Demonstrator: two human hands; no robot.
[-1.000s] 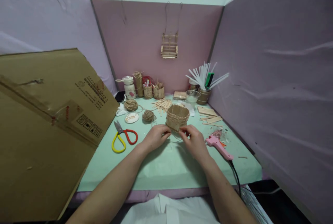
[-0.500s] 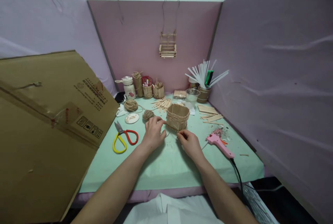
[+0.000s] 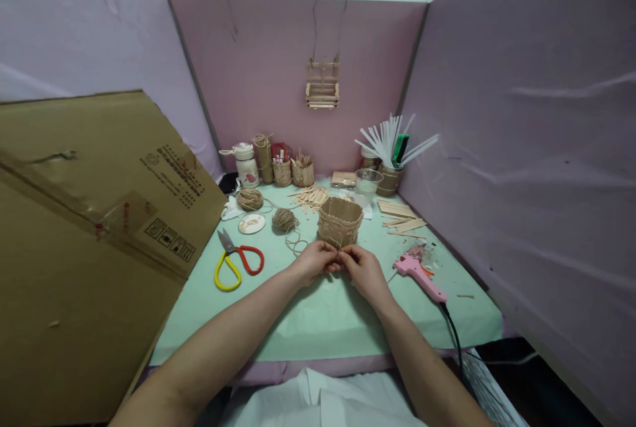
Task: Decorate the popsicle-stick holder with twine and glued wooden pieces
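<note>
A small basket of wooden sticks (image 3: 340,220) stands on the green mat (image 3: 318,314) in front of me. My left hand (image 3: 315,261) and my right hand (image 3: 362,267) meet just below its near side, both with fingers pinched together on a thin jute twine (image 3: 293,240). That twine runs in loose loops back to a twine ball (image 3: 283,218) at the left. The fingertips touch each other at the basket's base.
Yellow-and-red scissors (image 3: 232,261) lie left, a pink glue gun (image 3: 420,276) right with its black cord. A big cardboard sheet (image 3: 84,228) leans at the left. Jars, a second twine ball (image 3: 249,198), loose sticks (image 3: 311,196) and a cup of white sticks (image 3: 390,149) line the back.
My left hand came back from the twine ball toward the basket, drawing twine with it. Both hands now pinch together at the basket's near base.
</note>
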